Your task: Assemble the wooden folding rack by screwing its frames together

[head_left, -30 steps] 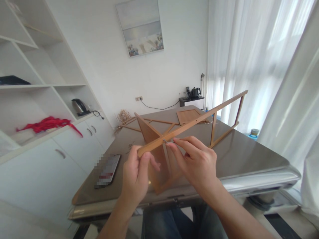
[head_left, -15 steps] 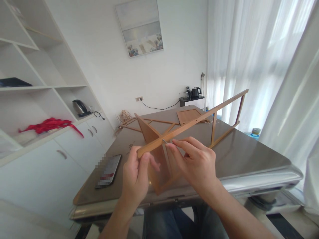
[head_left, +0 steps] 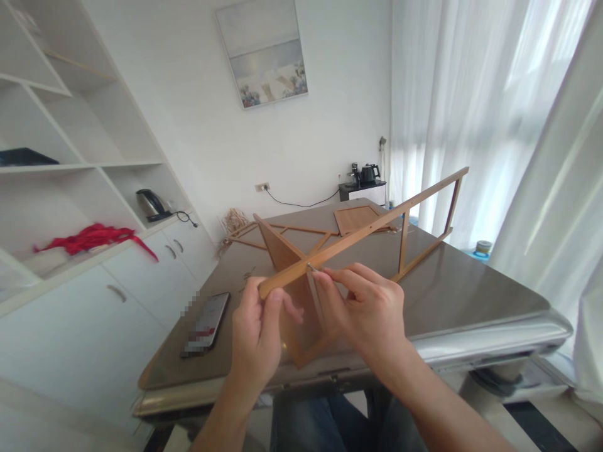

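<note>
left hand [head_left: 257,336] grips near end of wooden frame [head_left: 362,232], held up over the counter [head_left: 452,295]. right hand [head_left: 372,311] pinches a small metal fastener [head_left: 311,269] at the rail. risk: fastener slips from fingertips, or frame twists.

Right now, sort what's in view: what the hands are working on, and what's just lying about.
In hand:
left hand gripping the wooden frame
right hand pinching a small metal tool at the frame
wooden panel

Lying about:
phone
loose panel
kettle
red cloth
</note>
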`<action>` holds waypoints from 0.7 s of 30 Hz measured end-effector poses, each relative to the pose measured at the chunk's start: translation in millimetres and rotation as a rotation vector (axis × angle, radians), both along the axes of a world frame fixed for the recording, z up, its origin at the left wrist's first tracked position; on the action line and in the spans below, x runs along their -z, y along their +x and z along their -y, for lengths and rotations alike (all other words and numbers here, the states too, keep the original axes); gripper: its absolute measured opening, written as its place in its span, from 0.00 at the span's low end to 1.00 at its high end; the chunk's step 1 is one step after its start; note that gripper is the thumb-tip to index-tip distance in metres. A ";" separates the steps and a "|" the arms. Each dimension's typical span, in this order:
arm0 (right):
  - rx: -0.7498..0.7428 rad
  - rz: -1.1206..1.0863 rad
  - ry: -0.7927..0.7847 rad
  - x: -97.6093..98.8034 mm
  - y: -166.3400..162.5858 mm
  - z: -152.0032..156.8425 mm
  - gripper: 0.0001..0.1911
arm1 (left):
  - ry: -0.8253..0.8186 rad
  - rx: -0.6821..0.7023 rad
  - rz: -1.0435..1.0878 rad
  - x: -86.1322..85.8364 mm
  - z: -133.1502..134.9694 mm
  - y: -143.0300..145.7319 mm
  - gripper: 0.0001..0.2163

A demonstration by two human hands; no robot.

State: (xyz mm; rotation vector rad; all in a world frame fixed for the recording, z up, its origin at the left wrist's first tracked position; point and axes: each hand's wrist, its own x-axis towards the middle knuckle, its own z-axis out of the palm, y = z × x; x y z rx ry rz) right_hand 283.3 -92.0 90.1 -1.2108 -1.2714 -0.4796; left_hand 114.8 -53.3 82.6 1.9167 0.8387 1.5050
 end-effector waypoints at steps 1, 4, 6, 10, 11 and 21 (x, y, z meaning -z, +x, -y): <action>-0.007 0.000 -0.007 -0.4 -0.3 0.2 0.10 | -0.001 0.002 -0.001 0.2 -0.2 -0.3 0.11; -0.027 -0.015 -0.016 -1.6 -0.8 1.1 0.11 | -0.002 0.008 -0.002 0.7 -0.3 -0.7 0.11; -0.036 -0.030 -0.020 -2.5 -1.1 1.7 0.12 | -0.004 0.009 -0.001 1.0 -0.2 -0.6 0.10; -0.090 -0.049 -0.062 -3.9 -2.3 2.8 0.16 | 0.002 -0.001 0.006 1.3 -0.3 -0.3 0.11; -0.111 -0.063 -0.075 -4.2 -2.5 3.1 0.16 | 0.002 -0.004 0.005 1.3 -0.4 -0.4 0.11; -0.220 -0.205 -0.166 -2.8 -3.7 2.8 0.21 | 0.014 -0.018 -0.023 0.1 0.2 -0.3 0.11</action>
